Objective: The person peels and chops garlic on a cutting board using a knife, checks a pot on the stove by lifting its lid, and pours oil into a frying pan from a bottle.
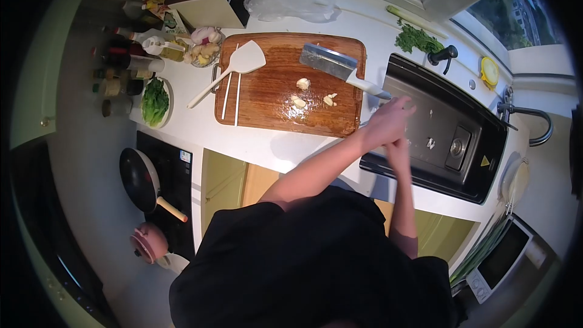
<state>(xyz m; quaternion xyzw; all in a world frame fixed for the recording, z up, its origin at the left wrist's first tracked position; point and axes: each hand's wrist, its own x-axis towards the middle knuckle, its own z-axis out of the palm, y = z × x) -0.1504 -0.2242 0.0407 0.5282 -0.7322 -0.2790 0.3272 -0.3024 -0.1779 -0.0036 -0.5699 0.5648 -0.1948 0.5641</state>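
Head view: at centre right, the left hand [384,125] and right hand [398,146] are pressed together, contents unclear; on the board [273,98], upper centre, garlic [303,84] is seemingly peeled, not finely chopped.

Left hand [387,124] is covering part of right hand [398,146]; fingers are blurring by the sink [446,94], so anything between them is going unidentified. Pale bits [430,143] in the sink are looking too small to name. Bottles [119,61] at the far left are overlapping, labels coming out unreadable. Print on the stove [173,231] sticker [185,157] is showing too tiny to read. Black shirt [303,255] is running off the bottom edge.
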